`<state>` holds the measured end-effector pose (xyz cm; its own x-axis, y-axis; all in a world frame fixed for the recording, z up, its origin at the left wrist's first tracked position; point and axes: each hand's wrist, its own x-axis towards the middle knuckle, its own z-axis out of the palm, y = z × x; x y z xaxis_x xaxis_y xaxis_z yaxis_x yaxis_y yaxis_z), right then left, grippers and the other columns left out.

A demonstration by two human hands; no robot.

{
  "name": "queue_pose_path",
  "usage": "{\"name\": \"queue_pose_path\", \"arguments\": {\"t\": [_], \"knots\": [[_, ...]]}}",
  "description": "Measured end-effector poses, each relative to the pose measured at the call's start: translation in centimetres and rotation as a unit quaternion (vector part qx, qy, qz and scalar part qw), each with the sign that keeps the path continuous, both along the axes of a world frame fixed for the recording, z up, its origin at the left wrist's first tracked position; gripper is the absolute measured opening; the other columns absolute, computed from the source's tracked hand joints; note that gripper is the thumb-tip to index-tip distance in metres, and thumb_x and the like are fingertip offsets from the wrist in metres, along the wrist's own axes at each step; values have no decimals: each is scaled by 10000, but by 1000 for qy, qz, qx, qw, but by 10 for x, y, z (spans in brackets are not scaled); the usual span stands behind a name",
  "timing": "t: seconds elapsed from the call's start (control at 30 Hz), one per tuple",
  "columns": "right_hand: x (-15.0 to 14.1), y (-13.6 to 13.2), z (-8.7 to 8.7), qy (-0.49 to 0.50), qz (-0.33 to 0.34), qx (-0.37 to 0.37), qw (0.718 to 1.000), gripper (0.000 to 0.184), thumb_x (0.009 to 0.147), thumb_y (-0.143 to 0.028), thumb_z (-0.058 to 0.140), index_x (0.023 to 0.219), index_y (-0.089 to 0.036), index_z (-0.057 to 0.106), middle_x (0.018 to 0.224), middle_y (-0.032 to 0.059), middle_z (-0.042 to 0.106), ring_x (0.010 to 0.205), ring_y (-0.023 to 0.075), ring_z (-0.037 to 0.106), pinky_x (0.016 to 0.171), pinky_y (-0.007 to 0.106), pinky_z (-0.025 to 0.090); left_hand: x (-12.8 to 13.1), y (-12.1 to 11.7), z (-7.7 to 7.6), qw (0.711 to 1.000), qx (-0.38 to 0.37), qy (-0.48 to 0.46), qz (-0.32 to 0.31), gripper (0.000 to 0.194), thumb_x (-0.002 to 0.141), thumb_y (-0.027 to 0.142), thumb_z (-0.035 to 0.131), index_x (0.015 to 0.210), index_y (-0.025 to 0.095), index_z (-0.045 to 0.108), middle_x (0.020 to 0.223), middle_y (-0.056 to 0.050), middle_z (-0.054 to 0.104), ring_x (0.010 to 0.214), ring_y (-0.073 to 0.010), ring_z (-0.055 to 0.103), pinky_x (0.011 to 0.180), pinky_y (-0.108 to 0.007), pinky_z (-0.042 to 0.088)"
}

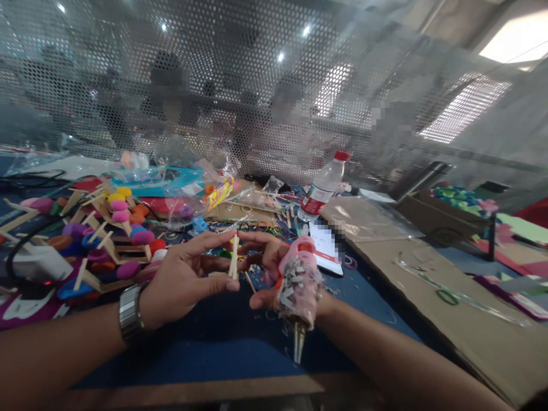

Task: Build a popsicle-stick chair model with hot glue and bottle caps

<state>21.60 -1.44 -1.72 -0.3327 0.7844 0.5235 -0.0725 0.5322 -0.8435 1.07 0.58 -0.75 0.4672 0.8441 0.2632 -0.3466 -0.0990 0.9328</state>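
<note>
My left hand point(184, 277) pinches a small pair of pale wooden craft sticks point(233, 260) upright between fingertips and thumb. The sticks meet at the top and spread slightly lower down. My right hand point(268, 260) is wrapped round a pink hot glue gun point(299, 274), its index fingertip reaching to the top of the sticks. Grey, crusty residue coats the gun's body, and its metal nozzle points down toward me. Part of the gun's handle is hidden by my right fingers.
At left lie several stick-built pieces with coloured round lids point(128, 269), beside a white plug point(51, 262). Behind stand a red-capped bottle point(319, 191) and a phone point(324, 248). Cardboard point(428, 302) covers the right side. A perforated metal screen point(240, 74) rises behind the blue table point(205, 351).
</note>
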Motion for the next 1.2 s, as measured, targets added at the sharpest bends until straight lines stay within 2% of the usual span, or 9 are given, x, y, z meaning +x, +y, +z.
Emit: {"name": "queue_pose_path", "arguments": {"t": [0.17, 0.37, 0.47, 0.63, 0.77, 0.87, 1.0, 1.2], "knots": [[-1, -1, -1, 12, 1, -13, 1000, 495, 584, -220, 928, 690, -235, 444, 1378, 47, 590, 1151, 274, 647, 889, 489, 604, 1, -2, 3, 1000, -8, 0, -3, 628, 588, 47, 892, 1146, 298, 752, 1180, -73, 732, 885, -241, 778, 772, -305, 650], [-2, -2, 3, 3, 4, 2, 1000, 477, 602, -186, 911, 689, -234, 444, 1382, 68, 592, 1105, 273, 671, 855, 465, 617, 0, -3, 3, 1000, -24, 16, 4, 656, 593, 56, 893, 1195, 259, 729, 1183, -112, 751, 891, -259, 777, 745, -339, 659], [-2, -2, 3, 6, -3, 9, 1000, 470, 598, -151, 903, 691, -229, 450, 1369, 64, 602, 1053, 249, 684, 830, 434, 623, 1, -3, 4, 1000, -16, 2, 1, 639, 594, 48, 889, 1177, 260, 736, 1181, -98, 754, 924, -264, 773, 750, -340, 660], [-3, -4, 2, 1, -27, 17, 999, 439, 631, -125, 878, 691, -226, 454, 1344, 68, 617, 970, 219, 703, 788, 406, 627, 2, -3, 4, 1000, 9, -10, -8, 619, 615, 27, 876, 1172, 259, 739, 1028, -71, 803, 945, -239, 766, 827, -330, 637], [-4, -4, 1, -10, -47, 19, 999, 405, 675, -173, 863, 684, -224, 461, 1333, 80, 633, 971, 225, 708, 783, 410, 628, 1, -1, 1, 1000, 21, 6, 0, 607, 615, 70, 892, 1170, 265, 745, 1093, -88, 781, 963, -254, 748, 854, -372, 623], [-4, -4, -1, -14, -57, 28, 998, 406, 673, -181, 868, 690, -224, 465, 1329, 89, 634, 1010, 232, 700, 792, 414, 632, 0, 0, -1, 998, 52, 18, 29, 592, 589, 106, 911, 1142, 257, 761, 1090, -83, 751, 944, -231, 720, 854, -363, 612], [-4, -5, -1, -29, -67, 39, 997, 396, 685, -172, 859, 701, -228, 468, 1329, 94, 631, 1022, 238, 696, 788, 424, 636, -1, 0, -2, 995, 68, 46, 58, 610, 581, 129, 917, 1157, 246, 756, 954, -59, 730, 848, -182, 670, 782, -313, 593], [-4, -6, 2, -33, -67, 51, 996, 393, 686, -123, 844, 701, -224, 464, 1324, 89, 626, 1014, 230, 694, 810, 429, 628, -2, -1, 0, 996, 48, 61, 40, 624, 610, 155, 906, 1200, 262, 734, 887, -57, 748, 820, -185, 673, 794, -333, 577]]}}
